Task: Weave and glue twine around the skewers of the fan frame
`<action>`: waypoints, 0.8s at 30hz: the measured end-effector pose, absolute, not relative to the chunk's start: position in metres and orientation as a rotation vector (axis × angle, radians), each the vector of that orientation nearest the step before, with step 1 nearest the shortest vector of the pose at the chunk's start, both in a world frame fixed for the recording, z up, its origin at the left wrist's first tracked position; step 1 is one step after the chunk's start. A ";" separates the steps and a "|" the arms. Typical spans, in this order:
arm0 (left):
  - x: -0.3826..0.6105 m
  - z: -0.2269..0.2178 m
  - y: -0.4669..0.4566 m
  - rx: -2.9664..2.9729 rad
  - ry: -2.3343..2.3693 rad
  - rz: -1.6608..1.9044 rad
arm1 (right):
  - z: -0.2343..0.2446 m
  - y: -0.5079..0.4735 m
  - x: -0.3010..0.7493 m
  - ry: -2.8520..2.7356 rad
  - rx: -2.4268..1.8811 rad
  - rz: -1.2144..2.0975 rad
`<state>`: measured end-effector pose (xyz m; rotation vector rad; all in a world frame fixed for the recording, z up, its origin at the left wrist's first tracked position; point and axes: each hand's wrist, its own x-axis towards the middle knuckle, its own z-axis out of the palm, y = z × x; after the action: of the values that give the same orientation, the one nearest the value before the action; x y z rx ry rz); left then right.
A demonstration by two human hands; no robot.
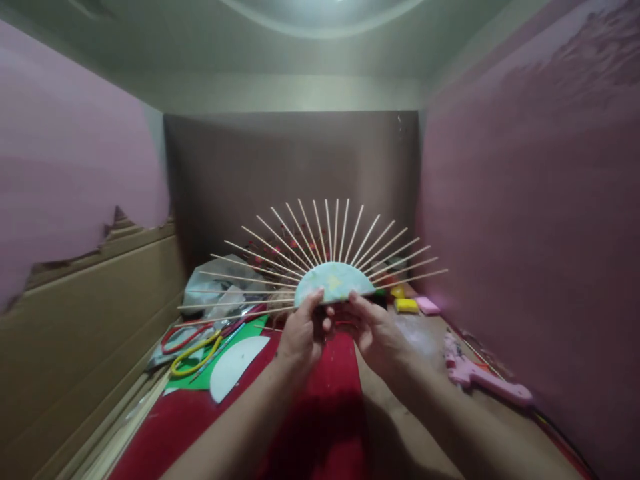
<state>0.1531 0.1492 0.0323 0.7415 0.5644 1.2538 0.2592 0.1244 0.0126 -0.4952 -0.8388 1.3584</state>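
A pale half-disc with several thin wooden sticks fanning out from its curved edge is held up in front of me. My left hand pinches its lower left edge with thumb and fingers closed on it. On the lower right edge my right hand grips it the same way. Both forearms reach up from the bottom of the view, above a red sheet.
A white half-disc lies on a green sheet beside red and yellow scissors. A pink glue gun rests on the right. Yellow and pink blocks and crumpled plastic lie further back. Pink walls close both sides.
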 end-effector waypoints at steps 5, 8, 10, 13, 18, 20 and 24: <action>0.165 0.008 0.141 0.781 0.562 1.217 | 0.003 0.146 0.262 -0.521 -0.452 1.406; 0.165 0.004 0.139 0.741 0.582 1.216 | -0.003 0.150 0.261 -0.449 -0.444 1.389; 0.164 0.004 0.140 0.683 0.581 1.212 | -0.005 0.151 0.264 -0.425 -0.446 1.364; 0.163 0.001 0.146 0.617 0.559 1.186 | -0.006 0.150 0.272 -0.416 -0.445 1.299; 0.161 -0.013 0.150 0.600 0.605 1.179 | -0.014 0.145 0.272 -0.438 -0.455 1.286; 0.157 -0.019 0.147 0.608 0.610 1.202 | -0.019 0.144 0.268 -0.448 -0.449 1.306; 0.150 -0.028 0.140 0.654 0.603 1.263 | -0.026 0.141 0.265 -0.472 -0.430 1.358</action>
<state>0.1495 0.1401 -0.0278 0.6542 0.6028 1.2633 0.2645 0.1409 -0.0256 -0.4297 -0.4723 1.3583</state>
